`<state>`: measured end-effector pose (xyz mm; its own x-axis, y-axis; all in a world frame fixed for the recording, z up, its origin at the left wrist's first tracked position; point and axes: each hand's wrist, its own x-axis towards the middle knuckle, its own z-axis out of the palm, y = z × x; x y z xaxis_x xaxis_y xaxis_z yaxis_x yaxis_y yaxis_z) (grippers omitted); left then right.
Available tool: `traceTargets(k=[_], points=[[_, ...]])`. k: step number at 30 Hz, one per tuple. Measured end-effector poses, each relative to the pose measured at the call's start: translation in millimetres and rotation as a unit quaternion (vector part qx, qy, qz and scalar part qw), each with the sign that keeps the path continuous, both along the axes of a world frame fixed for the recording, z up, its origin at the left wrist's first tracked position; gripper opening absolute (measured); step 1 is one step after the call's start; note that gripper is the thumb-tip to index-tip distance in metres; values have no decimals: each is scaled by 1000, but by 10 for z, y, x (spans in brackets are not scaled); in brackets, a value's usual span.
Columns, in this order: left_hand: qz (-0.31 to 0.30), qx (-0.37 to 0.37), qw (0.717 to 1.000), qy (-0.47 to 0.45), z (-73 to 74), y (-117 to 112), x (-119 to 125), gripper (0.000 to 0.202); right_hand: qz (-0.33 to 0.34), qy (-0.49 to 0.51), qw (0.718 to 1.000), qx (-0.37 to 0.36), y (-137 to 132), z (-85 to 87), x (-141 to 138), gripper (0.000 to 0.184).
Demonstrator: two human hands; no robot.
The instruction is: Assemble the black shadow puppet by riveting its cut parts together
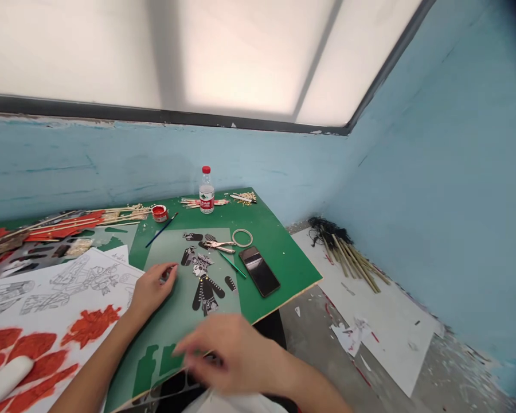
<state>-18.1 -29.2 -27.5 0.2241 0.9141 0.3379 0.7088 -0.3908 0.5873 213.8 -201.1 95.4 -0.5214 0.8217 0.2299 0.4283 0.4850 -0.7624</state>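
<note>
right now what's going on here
A person works at a green tabletop, where a black cut-out puppet figure lies on a translucent sheet. Their left hand has its fingertips on the sheet beside the figure; the blurred right hand hovers over the near edge. Behind sit silver pliers, a black phone and a red-capped water bottle.
</note>
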Motion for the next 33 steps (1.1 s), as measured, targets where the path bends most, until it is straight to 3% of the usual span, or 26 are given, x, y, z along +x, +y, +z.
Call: traceTargets(k=[2,3,6,8,10,13,16,19,22,27,33], points=[[-18,-20,1000,16,68,10,-14,38,-191,-57,980,23,55,-271,280,27],[-32,-24,999,35,114,23,-11,38,-252,-81,964,24,66,-431,427,27],[-71,-39,987,138,316,139,77,38,-347,-96,933,7,70,-853,767,23],[-92,-74,967,226,481,304,224,38,-369,-101,924,-2,110,-988,836,21],[-115,-103,946,285,627,531,434,34,-360,-118,925,-2,215,-993,778,22],[-152,-108,933,307,746,900,792,33,-329,-187,925,-5,442,-867,586,34],[-189,-134,909,346,756,1188,1083,29,-304,-283,908,-43,616,-723,446,49],[-217,-164,878,393,732,1355,1247,30,-295,-348,886,-86,664,-633,417,48],[-232,-188,852,430,725,1434,1297,32,-288,-368,878,-109,625,-601,452,39],[-239,-206,833,455,712,1466,1245,34,-283,-343,889,-112,554,-620,518,28],[-236,-229,817,473,711,1459,1112,28,-292,-348,886,-93,592,-649,535,36]])
